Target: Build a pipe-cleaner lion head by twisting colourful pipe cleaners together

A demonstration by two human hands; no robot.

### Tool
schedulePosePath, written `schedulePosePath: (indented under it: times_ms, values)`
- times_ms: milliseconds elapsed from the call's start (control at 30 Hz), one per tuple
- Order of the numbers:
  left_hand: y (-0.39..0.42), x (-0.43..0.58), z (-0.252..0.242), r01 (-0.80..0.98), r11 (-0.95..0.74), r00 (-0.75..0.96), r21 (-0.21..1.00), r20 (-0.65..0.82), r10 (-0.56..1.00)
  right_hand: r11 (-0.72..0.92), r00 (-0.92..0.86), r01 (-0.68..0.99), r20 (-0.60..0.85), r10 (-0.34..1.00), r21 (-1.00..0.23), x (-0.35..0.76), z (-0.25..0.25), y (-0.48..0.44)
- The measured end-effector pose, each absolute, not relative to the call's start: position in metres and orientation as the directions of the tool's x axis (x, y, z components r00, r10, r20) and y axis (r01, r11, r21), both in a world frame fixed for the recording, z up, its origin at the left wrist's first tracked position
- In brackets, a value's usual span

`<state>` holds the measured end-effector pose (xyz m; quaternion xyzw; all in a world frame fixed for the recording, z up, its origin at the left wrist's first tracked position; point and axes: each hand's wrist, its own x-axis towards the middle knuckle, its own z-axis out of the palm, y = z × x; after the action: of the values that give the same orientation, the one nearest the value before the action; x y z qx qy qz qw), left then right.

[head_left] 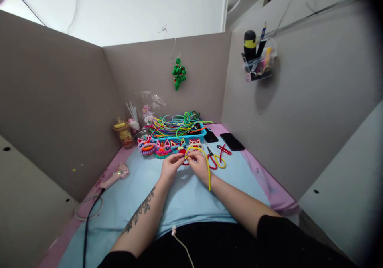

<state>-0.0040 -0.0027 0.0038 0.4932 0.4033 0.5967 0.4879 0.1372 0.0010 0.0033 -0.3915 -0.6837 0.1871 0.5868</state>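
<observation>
My left hand (172, 165) and my right hand (199, 164) meet over the light blue mat (125, 204), both pinched on a yellow pipe cleaner (207, 168). The cleaner arches between the fingertips and trails down along my right wrist. A small red piece shows between the hands; I cannot make out what it is. Just beyond the fingers stand several colourful fuzzy lion-head figures (163, 148).
A blue tray (179, 134) heaped with coloured pipe cleaners sits at the back. Scissors with red and yellow handles (217, 158) and two phones (232, 141) lie to the right. A pink glue gun (115, 176) with its cord lies left. Grey partition walls surround the desk.
</observation>
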Motion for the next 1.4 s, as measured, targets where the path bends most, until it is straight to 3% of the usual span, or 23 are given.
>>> schedulePosePath:
  times_ms: [467, 633, 800, 933, 1133, 1233, 1400]
  values:
    - [-0.006, 0.001, 0.002, 0.011, -0.368, -0.075, 0.93, 0.368, 0.927, 0.591, 0.103, 0.385, 0.669, 0.736, -0.709, 0.131, -0.001, 0.0]
    - [-0.006, 0.001, 0.0, 0.049, -0.387, -0.069, 0.921, 0.389, 0.919, 0.56, 0.067, 0.427, 0.643, 0.763, -0.71, 0.134, 0.005, -0.005]
    - [-0.005, 0.001, -0.001, 0.055, -0.38, -0.062, 0.923, 0.383, 0.922, 0.541, 0.092, 0.259, 0.578, 0.811, -0.8, 0.136, -0.002, 0.004]
    - [-0.005, 0.001, 0.001, 0.036, -0.37, -0.054, 0.928, 0.371, 0.927, 0.397, 0.195, 0.01, 0.391, 0.899, -0.918, 0.131, -0.017, 0.019]
    - [-0.005, 0.003, 0.001, -0.023, -0.343, -0.026, 0.939, 0.343, 0.939, 0.275, 0.122, -0.255, 0.251, 0.96, -0.927, 0.124, -0.026, 0.024]
    - [-0.006, 0.002, 0.002, -0.087, -0.304, 0.013, 0.949, 0.306, 0.952, 0.268, 0.135, -0.3, 0.238, 0.962, -0.915, 0.126, -0.022, 0.023]
    - [-0.007, -0.002, 0.008, -0.181, -0.245, 0.001, 0.952, 0.25, 0.968, 0.29, 0.079, -0.196, 0.28, 0.957, -0.937, 0.133, -0.016, 0.022]
